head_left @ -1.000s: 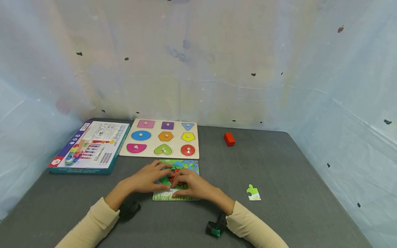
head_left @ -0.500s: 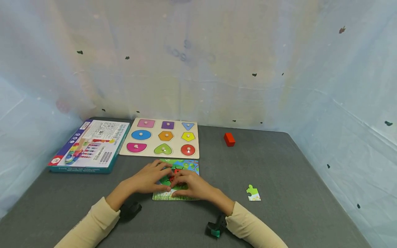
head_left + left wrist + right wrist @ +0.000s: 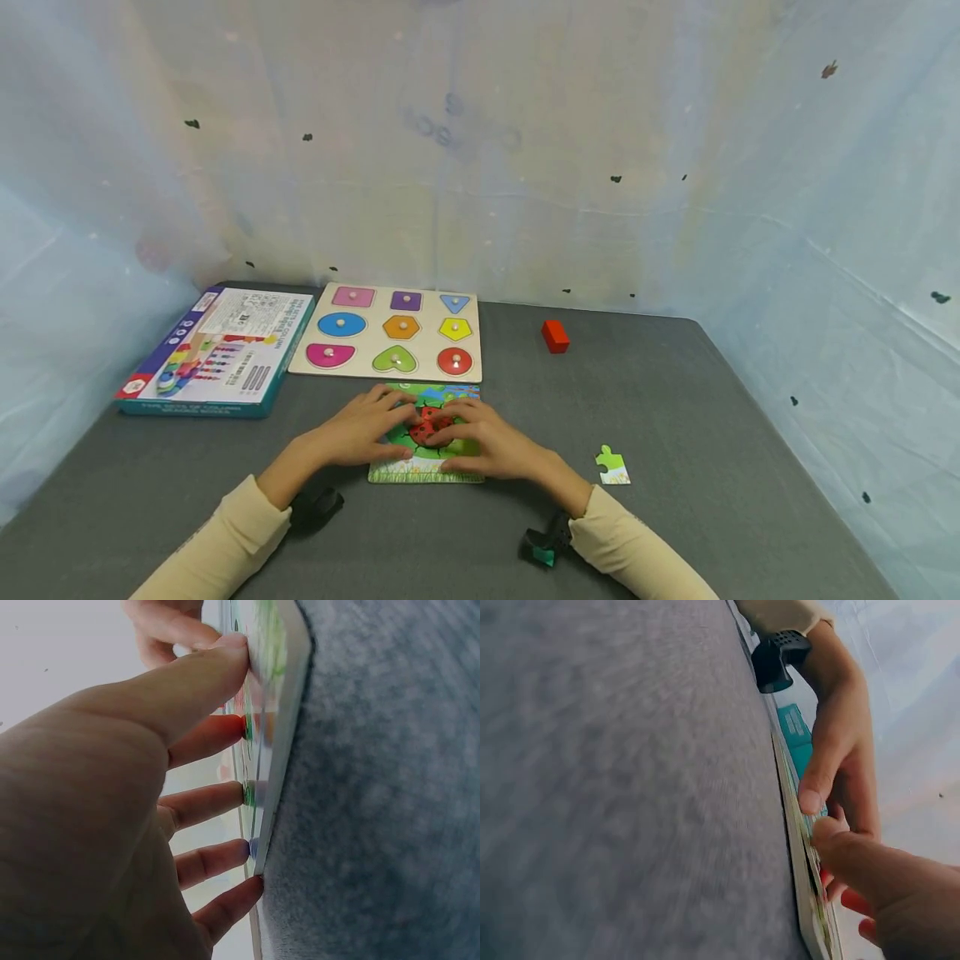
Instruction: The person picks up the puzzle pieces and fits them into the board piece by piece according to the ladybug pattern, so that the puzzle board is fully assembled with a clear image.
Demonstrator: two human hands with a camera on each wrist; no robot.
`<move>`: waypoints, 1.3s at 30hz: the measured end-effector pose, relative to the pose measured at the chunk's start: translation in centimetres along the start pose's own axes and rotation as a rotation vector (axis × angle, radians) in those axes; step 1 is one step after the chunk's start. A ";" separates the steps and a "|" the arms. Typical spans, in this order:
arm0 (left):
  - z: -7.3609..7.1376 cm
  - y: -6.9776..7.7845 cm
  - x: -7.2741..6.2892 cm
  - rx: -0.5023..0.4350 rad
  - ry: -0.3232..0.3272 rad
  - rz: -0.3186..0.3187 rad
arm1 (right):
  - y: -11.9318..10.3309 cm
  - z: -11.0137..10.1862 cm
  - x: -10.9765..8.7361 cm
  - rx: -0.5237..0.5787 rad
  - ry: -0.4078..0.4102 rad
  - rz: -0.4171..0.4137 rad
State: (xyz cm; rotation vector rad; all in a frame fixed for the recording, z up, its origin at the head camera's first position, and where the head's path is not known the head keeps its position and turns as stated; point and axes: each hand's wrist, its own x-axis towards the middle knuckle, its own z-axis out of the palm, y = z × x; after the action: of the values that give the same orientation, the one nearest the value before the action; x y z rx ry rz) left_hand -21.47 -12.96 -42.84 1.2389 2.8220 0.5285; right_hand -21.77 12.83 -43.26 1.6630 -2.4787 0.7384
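A jigsaw board (image 3: 405, 475) with a ladybug (image 3: 422, 430) on green leaves lies flat on the grey table, partly hidden under both hands. My left hand (image 3: 356, 433) spreads its fingers over the board's left side. In the left wrist view, its fingertips (image 3: 238, 793) touch the picture's surface and the board's edge. Over the right side is my right hand (image 3: 495, 446), fingers slightly bent, thumb low by the front edge. Seen from the right wrist, that thumb (image 3: 847, 844) is close to the left thumb (image 3: 810, 796). Off to the right lies a loose green-and-white jigsaw piece (image 3: 615, 471).
Behind the jigsaw is a wooden shape board (image 3: 300, 367) with knobbed coloured pieces. A teal-sided toy box (image 3: 198, 409) stands at its left. One red block (image 3: 555, 337) sits at the back right. Pale sheeting (image 3: 525, 242) surrounds the table.
My right hand has slid a little to the right, away from the left fingers, showing more of the ladybug. The left hand stays in place.
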 end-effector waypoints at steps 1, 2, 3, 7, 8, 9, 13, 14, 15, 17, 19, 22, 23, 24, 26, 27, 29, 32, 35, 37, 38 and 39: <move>0.0 0.0 0.0 0.003 0.000 0.001 | 0.2 0.0 -0.2 -0.007 0.000 0.006; 0.0 -0.1 0.0 0.006 0.000 0.001 | 0.3 0.1 -0.3 -0.009 -0.001 0.013; 0.0 -0.1 0.0 0.009 0.000 0.002 | 0.4 0.2 -0.5 -0.009 -0.003 0.017; 0.0 -0.2 0.0 0.014 0.000 0.006 | 0.7 0.5 -0.8 0.024 0.004 0.031; 0.0 -0.2 0.0 0.016 0.000 0.006 | 0.7 0.6 -0.8 0.029 0.009 0.033; 0.0 -0.2 0.0 0.017 0.001 0.006 | 0.7 0.6 -0.8 0.033 0.017 0.036; 0.0 -0.1 0.0 0.027 -0.001 -0.009 | 0.7 0.8 -0.7 0.046 0.049 0.049; -0.1 0.0 0.0 0.029 -0.002 -0.014 | 0.6 0.9 -0.6 0.050 0.058 0.053; -0.1 0.0 0.0 0.032 -0.005 -0.023 | 0.6 0.9 -0.6 0.053 0.066 0.056; -0.1 0.2 0.0 0.042 -0.009 -0.036 | 0.6 1.0 -0.5 0.063 0.079 0.068; -0.2 0.3 0.0 0.061 -0.009 -0.042 | 0.5 1.1 -0.4 0.072 0.089 0.079; -0.2 0.5 0.0 0.077 0.000 -0.037 | 0.5 1.2 -0.3 0.075 0.094 0.093; -0.2 0.5 0.0 0.075 0.001 -0.034 | 0.5 1.2 -0.3 0.075 0.095 0.095; -0.2 0.6 0.1 0.070 0.003 -0.034 | 0.5 1.2 -0.3 0.072 0.095 0.097; -0.2 0.6 0.1 0.051 0.002 -0.033 | 0.5 1.2 -0.4 0.068 0.094 0.100; -0.2 0.6 0.2 0.041 0.000 -0.034 | 0.5 1.2 -0.4 0.067 0.093 0.103; -0.2 0.6 0.2 0.032 -0.001 -0.030 | 0.6 1.2 -0.4 0.067 0.087 0.111; -0.1 0.5 0.3 0.026 0.008 -0.016 | 0.6 1.2 -0.3 0.079 0.075 0.127; 0.0 0.5 0.4 -0.004 0.002 -0.014 | 0.7 1.3 -0.3 0.090 0.066 0.144; 0.0 0.5 0.4 -0.029 -0.010 -0.014 | 0.7 1.2 -0.2 0.093 0.063 0.151; 0.1 0.6 0.4 -0.041 -0.018 -0.014 | 0.7 1.2 -0.2 0.093 0.061 0.154; 0.1 0.6 0.5 -0.051 -0.027 -0.014 | 0.6 1.2 -0.2 0.095 0.057 0.155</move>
State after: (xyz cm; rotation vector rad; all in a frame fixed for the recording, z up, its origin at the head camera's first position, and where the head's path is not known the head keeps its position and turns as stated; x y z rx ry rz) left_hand -21.33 -12.21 -42.66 1.2068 2.7745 0.5744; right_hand -21.99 12.70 -44.57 1.4664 -2.5930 0.9196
